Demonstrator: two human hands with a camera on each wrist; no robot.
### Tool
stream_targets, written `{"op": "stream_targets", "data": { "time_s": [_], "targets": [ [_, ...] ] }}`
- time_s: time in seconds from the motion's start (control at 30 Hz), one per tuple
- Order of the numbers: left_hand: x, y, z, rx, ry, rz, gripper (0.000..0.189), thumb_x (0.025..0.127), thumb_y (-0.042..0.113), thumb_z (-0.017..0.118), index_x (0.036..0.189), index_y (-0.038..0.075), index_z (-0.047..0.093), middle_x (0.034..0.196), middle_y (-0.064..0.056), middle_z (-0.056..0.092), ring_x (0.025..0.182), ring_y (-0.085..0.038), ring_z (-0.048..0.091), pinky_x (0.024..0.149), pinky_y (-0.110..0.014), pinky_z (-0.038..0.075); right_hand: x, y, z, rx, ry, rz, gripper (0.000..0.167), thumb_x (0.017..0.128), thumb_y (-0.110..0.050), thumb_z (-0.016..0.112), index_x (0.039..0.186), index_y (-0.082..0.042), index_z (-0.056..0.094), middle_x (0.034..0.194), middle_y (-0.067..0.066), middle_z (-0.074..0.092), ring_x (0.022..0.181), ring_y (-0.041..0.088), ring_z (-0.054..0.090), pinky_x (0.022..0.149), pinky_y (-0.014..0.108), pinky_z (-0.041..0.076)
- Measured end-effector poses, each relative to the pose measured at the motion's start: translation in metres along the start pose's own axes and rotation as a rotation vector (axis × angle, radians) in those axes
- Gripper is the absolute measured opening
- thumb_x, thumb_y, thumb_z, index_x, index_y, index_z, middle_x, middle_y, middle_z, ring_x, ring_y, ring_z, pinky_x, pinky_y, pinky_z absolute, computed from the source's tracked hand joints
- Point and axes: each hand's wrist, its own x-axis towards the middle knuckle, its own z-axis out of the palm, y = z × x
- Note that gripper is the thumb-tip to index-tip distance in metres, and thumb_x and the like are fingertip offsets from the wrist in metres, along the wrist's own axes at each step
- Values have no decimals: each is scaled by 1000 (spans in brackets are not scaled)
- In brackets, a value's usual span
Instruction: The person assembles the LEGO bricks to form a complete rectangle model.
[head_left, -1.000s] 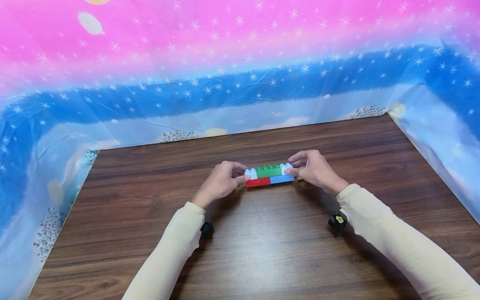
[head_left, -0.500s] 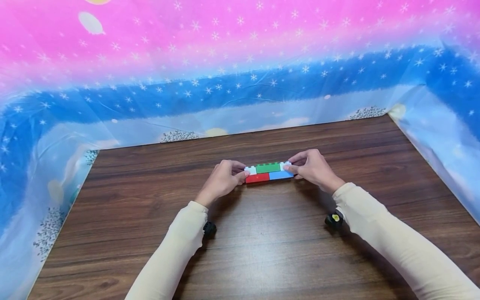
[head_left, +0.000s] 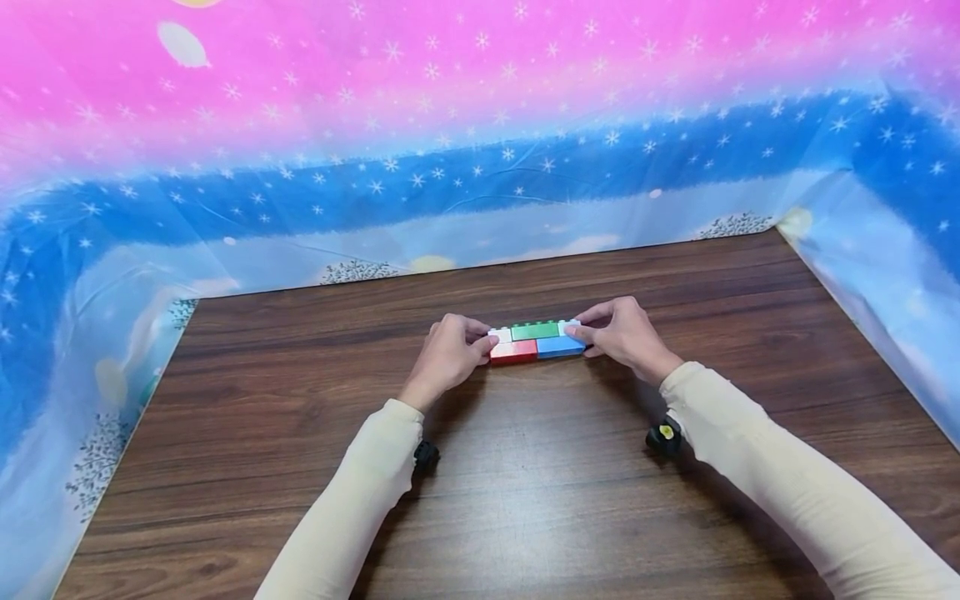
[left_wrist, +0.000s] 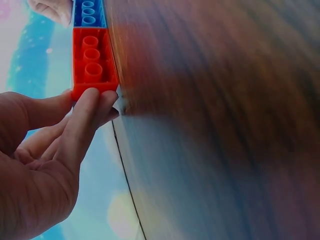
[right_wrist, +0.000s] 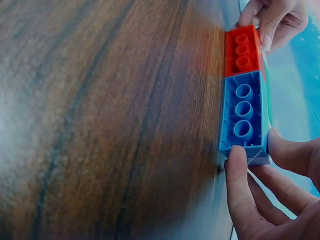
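Toy building bricks are joined into a two-layer bar, held between both hands in the head view. A red brick (head_left: 513,352) and a blue brick (head_left: 559,347) form its lower layer. On top of them sit a green brick (head_left: 535,332) in the middle and a white brick at each end, the left one (head_left: 501,335) partly under a thumb. My left hand (head_left: 448,350) pinches the left end; my right hand (head_left: 630,337) pinches the right end. Both wrist views show the hollow undersides of the red (left_wrist: 91,60) and blue (right_wrist: 243,112) bricks, tilted off the table.
The brown wood-grain table (head_left: 480,517) spreads out beneath the hands. A pink and blue snowflake-patterned cloth (head_left: 450,125) stands along its back and sides. Small black devices sit at both wrists, the right one (head_left: 664,436) bearing a yellow mark.
The brick bar has tipped back, so its front face shows more and its studs less. It has shifted slightly away from the body, with both hands keeping hold of its ends.
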Motion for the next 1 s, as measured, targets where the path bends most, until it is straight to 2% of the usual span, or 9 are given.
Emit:
{"op": "stream_targets", "data": {
  "time_s": [0.3, 0.6, 0.83, 0.9, 1.0],
  "targets": [
    [1, 3, 2, 20, 39, -16, 29, 99, 19, 69, 121, 2, 73, 113, -13, 73, 85, -13, 74, 78, -29, 58, 1, -1, 1, -11, 4, 10, 35, 98, -17, 70, 123, 8, 68, 119, 26, 62, 80, 22, 73, 73, 33, 59],
    [3, 5, 2, 22, 57, -21, 27, 98, 19, 70, 119, 3, 75, 112, -12, 74, 79, -12, 74, 72, -26, 57, 2, 0, 0, -17, -4, 8, 36, 99, -19, 69, 124, 8, 68, 120, 27, 62, 81, 23, 74, 73, 32, 59],
    [4, 5, 3, 59, 76, -27, 26, 98, 20, 70, 118, 5, 76, 109, -10, 75, 75, -10, 73, 70, -27, 55, 3, 1, 0, -21, -5, 12, 37, 99, -20, 68, 124, 7, 68, 120, 27, 63, 81, 23, 74, 73, 32, 59],
    [3, 5, 3, 80, 74, -19, 27, 98, 22, 70, 119, 5, 75, 109, -9, 75, 79, -13, 72, 72, -30, 54, 3, 1, 1, -25, -8, 14, 37, 100, -20, 67, 124, 7, 68, 121, 27, 63, 83, 23, 73, 73, 32, 59],
    [1, 5, 1, 111, 79, 2, 32, 99, 25, 68, 124, 6, 73, 116, -9, 74, 96, -20, 70, 83, -37, 53, 3, 0, 0, -25, -11, 27, 39, 100, -22, 67, 126, 7, 67, 120, 26, 64, 88, 24, 72, 73, 31, 59]
  ]
}}
